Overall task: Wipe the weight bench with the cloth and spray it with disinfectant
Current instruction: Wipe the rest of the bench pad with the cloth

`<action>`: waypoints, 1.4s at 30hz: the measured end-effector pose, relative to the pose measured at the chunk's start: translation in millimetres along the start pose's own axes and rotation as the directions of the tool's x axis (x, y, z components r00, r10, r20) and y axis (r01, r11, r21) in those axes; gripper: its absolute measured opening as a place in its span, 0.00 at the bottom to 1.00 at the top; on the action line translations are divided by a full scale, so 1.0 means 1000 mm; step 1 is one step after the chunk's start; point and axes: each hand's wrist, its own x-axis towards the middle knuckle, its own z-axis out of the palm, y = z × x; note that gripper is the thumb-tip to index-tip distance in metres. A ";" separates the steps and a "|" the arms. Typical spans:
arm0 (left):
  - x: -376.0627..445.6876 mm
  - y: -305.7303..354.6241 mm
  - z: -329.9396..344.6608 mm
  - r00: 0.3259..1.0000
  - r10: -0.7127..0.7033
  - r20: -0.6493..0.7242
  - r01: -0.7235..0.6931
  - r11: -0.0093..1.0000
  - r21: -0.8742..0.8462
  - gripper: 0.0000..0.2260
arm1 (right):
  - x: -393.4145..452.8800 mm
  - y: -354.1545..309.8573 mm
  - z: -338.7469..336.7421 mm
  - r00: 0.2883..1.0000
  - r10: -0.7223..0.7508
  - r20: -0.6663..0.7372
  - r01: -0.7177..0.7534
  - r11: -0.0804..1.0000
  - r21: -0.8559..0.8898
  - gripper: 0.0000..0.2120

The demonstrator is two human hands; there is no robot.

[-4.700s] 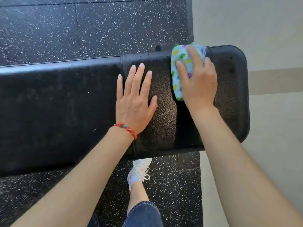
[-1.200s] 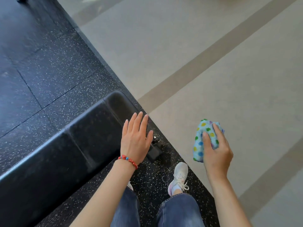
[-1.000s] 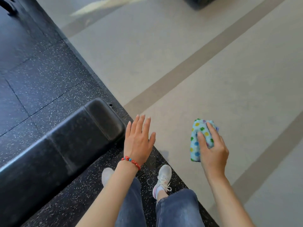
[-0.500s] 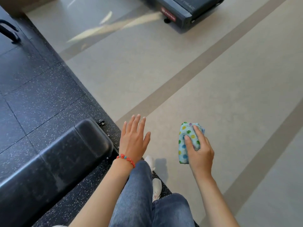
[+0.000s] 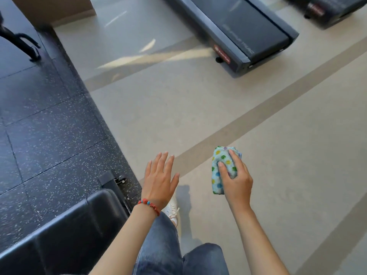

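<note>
The black padded weight bench [image 5: 65, 233] fills the lower left corner, only its end showing. My right hand [image 5: 235, 180] grips a folded light-blue cloth [image 5: 219, 171] with coloured dots, held in the air over the beige floor to the right of the bench. My left hand [image 5: 159, 180] hovers open, fingers spread, just past the bench's end and not touching it. A red bead bracelet sits on that wrist. No disinfectant spray bottle is in sight.
A dark speckled rubber mat [image 5: 45, 126] lies under the bench at left. The bench's metal foot bracket [image 5: 116, 180] sticks out at its end. Two treadmill decks [image 5: 242, 34] [image 5: 329, 10] stand at the top right. My jeans and a white shoe [image 5: 171, 210] are below.
I have stepped away from the bench onto the beige floor. My left hand left the pad and now hovers. The bench has slid to the lower left and the treadmills have come into view.
</note>
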 end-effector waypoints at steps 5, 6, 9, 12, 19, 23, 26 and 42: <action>0.077 -0.036 -0.022 0.996 -0.077 -0.047 0.076 0.997 -0.027 0.21 | 0.082 -0.042 0.039 0.998 -0.031 0.056 0.030 0.999 0.017 0.19; 0.089 -0.041 -0.027 0.994 -0.092 -0.060 0.091 0.996 -0.026 0.21 | 0.094 -0.048 0.044 0.997 -0.043 0.065 0.042 0.999 0.014 0.19; 0.132 -0.060 -0.040 0.986 -0.137 -0.096 0.138 0.990 -0.004 0.21 | 0.142 -0.068 0.067 0.992 -0.065 0.112 0.061 0.998 0.033 0.19; 0.176 -0.078 -0.047 0.972 -0.209 -0.103 0.210 0.978 -0.003 0.22 | 0.195 -0.084 0.092 0.982 -0.102 0.160 0.097 0.994 0.039 0.19; 0.288 -0.114 -0.066 0.922 -0.340 -0.184 0.343 0.939 -0.020 0.20 | 0.321 -0.134 0.150 0.939 -0.193 0.285 0.189 0.981 0.040 0.19; 0.336 -0.137 -0.087 0.877 -0.417 -0.239 0.424 0.905 -0.024 0.21 | 0.379 -0.169 0.185 0.895 -0.266 0.357 0.269 0.962 0.041 0.19; 0.360 -0.165 -0.103 0.836 -0.477 -0.270 0.483 0.874 -0.049 0.22 | 0.408 -0.196 0.221 0.874 -0.283 0.396 0.284 0.957 0.057 0.19; 0.488 -0.438 -0.211 0.718 -0.634 -0.287 0.642 0.763 -0.079 0.21 | 0.488 -0.393 0.518 0.739 -0.348 0.577 0.334 0.933 0.134 0.19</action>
